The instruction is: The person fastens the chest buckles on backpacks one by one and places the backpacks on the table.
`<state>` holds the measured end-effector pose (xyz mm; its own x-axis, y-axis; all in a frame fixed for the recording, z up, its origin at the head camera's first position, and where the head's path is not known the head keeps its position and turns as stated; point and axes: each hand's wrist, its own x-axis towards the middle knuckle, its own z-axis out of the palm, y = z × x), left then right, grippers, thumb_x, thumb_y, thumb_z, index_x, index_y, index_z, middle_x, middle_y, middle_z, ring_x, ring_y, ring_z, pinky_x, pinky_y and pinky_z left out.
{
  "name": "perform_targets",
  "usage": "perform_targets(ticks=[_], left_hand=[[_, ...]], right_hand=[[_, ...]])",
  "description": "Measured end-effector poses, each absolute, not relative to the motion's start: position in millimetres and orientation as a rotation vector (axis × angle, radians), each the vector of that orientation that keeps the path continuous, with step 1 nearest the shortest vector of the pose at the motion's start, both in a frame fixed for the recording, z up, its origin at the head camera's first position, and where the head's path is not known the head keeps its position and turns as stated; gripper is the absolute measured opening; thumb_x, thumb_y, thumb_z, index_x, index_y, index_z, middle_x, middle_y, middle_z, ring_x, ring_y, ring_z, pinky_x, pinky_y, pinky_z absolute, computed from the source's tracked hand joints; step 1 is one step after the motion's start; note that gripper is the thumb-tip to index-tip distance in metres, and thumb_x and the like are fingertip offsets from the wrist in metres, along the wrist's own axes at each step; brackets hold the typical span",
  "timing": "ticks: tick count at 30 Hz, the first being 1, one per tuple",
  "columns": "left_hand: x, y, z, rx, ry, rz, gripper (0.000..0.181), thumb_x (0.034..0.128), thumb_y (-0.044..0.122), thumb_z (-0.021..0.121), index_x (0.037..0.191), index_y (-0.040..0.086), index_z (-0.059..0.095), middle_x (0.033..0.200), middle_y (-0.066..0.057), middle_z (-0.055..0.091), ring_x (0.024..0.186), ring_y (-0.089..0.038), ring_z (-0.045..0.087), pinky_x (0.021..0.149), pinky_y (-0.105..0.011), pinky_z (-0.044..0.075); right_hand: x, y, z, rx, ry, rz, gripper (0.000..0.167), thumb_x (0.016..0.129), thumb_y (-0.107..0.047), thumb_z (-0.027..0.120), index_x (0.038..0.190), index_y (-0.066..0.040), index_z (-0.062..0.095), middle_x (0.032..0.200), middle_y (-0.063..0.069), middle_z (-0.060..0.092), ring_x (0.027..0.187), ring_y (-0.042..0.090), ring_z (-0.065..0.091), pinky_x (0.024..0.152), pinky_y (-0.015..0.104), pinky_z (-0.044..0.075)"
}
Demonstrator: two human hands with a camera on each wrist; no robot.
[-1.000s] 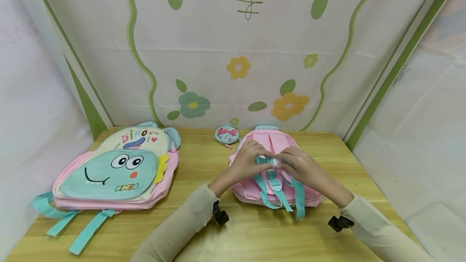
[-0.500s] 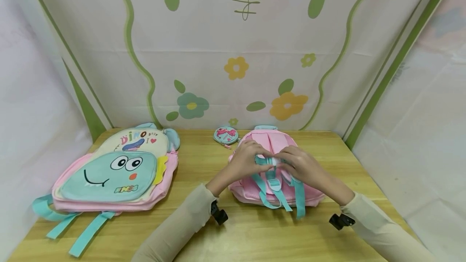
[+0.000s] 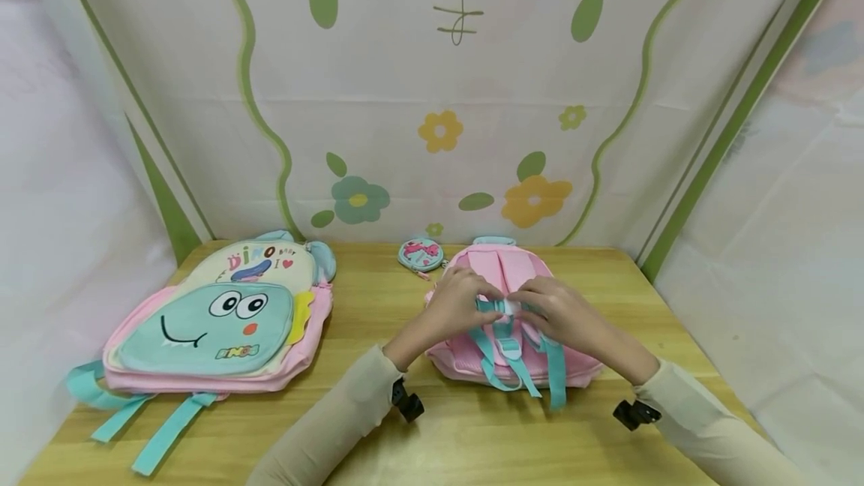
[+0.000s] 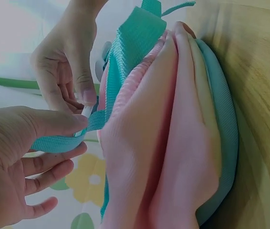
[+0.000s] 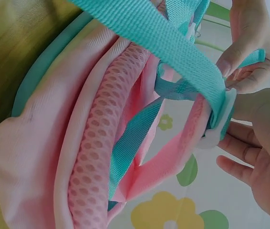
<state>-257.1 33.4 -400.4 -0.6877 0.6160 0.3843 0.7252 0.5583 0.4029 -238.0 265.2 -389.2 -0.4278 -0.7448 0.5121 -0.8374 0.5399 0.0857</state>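
A small pink backpack (image 3: 459,355) lies on the table with its straps facing up. Above its middle, the left hand (image 3: 459,302) and the right hand (image 3: 560,313) meet at a white buckle (image 3: 508,308) on a teal strap. In the left wrist view, the left hand (image 4: 25,152) pinches the teal strap (image 4: 58,144) between thumb and fingers, beside the white buckle piece (image 4: 87,113). The right hand (image 4: 70,57) pinches that piece from above. In the right wrist view, a white slider (image 5: 221,124) hangs on another teal strap (image 5: 163,43) in front of the right hand.
A larger dinosaur backpack (image 3: 202,328) lies at the left, its teal straps (image 3: 172,433) reaching toward the front edge. A round teal pouch (image 3: 421,254) is behind the pink backpack, near its upper left. A floral cloth (image 3: 378,96) stands behind the table (image 3: 378,441).
The head view has shifted slightly. Both hands stay at the buckle, with the fingertips now slightly farther apart and a little more of the white piece showing.
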Motion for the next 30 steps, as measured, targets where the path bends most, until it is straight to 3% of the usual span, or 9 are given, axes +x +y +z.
perform_targets(ticks=[6, 30], left_hand=[[-258, 36, -405, -1.113, -2.605, -0.79, 0.023, 0.0868, 0.03, 0.082, 0.107, 0.019, 0.081, 0.102, 0.009, 0.079, 0.097, -0.012, 0.069, 0.103, -0.038, 0.045], [-267, 42, -424, -1.167, -2.618, -0.735, 0.017, 0.0848, 0.029, 0.084, 0.1, 0.022, 0.081, 0.095, 0.01, 0.078, 0.088, -0.005, 0.071, 0.099, -0.034, 0.05]], right_hand=[[-239, 267, -390, 1.307, -2.292, 0.231, 0.032, 0.073, -0.007, 0.09, 0.101, -0.003, 0.077, 0.091, 0.003, 0.07, 0.082, 0.015, 0.065, 0.07, 0.03, 0.057], [-246, 272, -402, 1.319, -2.487, 0.317, 0.025, 0.078, -0.009, 0.086, 0.102, -0.009, 0.076, 0.091, -0.002, 0.071, 0.081, 0.013, 0.065, 0.071, 0.027, 0.056]])
